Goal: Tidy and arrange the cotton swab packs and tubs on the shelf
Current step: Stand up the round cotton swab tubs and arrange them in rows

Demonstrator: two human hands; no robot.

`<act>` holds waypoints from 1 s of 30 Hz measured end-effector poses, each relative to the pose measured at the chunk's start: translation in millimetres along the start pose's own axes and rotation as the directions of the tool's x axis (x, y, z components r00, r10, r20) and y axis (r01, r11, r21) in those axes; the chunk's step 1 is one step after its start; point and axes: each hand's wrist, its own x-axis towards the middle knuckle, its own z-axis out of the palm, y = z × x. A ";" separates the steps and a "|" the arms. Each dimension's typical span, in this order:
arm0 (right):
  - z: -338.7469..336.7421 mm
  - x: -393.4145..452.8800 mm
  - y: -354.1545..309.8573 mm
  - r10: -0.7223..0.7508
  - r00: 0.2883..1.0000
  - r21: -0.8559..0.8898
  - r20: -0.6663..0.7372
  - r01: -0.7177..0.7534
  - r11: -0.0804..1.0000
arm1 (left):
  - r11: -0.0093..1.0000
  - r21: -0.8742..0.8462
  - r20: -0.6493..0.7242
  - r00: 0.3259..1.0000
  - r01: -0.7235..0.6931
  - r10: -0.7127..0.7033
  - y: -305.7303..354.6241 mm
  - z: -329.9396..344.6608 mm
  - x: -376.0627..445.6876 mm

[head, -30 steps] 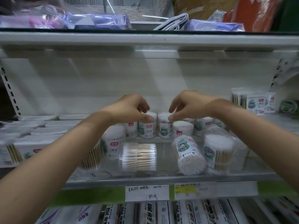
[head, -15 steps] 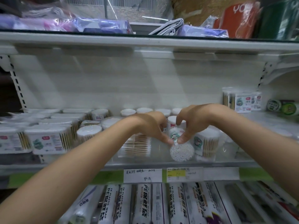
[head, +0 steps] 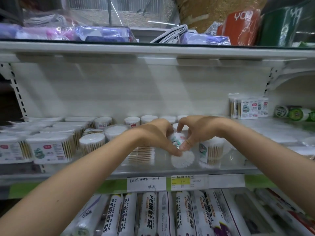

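A round cotton swab tub [head: 182, 158] lies tipped on its side near the shelf's front, its white swab tips facing me. My left hand [head: 153, 135] and my right hand [head: 196, 128] both pinch it from either side. Another tub [head: 144, 155] lies on its side just left of it, partly hidden by my left hand. An upright tub [head: 210, 153] stands to its right. More upright tubs [head: 92, 143] and rectangular swab packs [head: 51, 149] fill the shelf's left part. A row of tubs [head: 132, 121] stands at the back.
A clear front rail [head: 230, 171] with price labels [head: 146, 183] edges the shelf. Swab packs [head: 248, 108] and green rolls [head: 296, 114] sit at the right. Plastic wrap rolls [head: 148, 217] fill the shelf below. Bagged goods [head: 102, 34] lie on the shelf above.
Both hands came forward and down from the back-row tubs and closed on the tipped tub at the front. My view has dropped and shifted right.
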 end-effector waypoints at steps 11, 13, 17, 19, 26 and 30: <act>20.1 4.3 7.0 -0.095 0.954 0.215 -0.283 0.159 0.963 | 0.970 0.230 -0.252 0.958 -0.080 0.138 -7.1 17.5 -17.1; 23.0 2.2 7.1 -0.097 0.949 0.205 -0.299 0.164 0.965 | 0.977 0.182 -0.251 0.956 -0.109 0.153 -9.6 16.3 -19.7; 30.2 -3.0 7.2 -0.126 0.939 0.115 -0.320 0.170 0.979 | 0.984 0.005 -0.292 0.940 -0.180 0.174 -18.9 9.2 -20.6; 33.7 -3.8 7.5 -0.153 0.931 0.060 -0.330 0.183 0.981 | 0.981 -0.019 -0.319 0.931 -0.194 0.178 -20.6 9.5 -19.0; 13.4 -16.5 16.0 -0.137 0.947 0.053 -0.292 0.159 0.986 | 0.979 -0.127 -0.344 0.933 -0.161 0.108 -18.7 -0.2 -19.3; -5.5 -27.1 31.6 -0.032 0.969 0.015 -0.246 0.037 0.999 | 0.992 -0.121 -0.283 0.957 0.029 -0.063 -10.9 -7.2 -16.7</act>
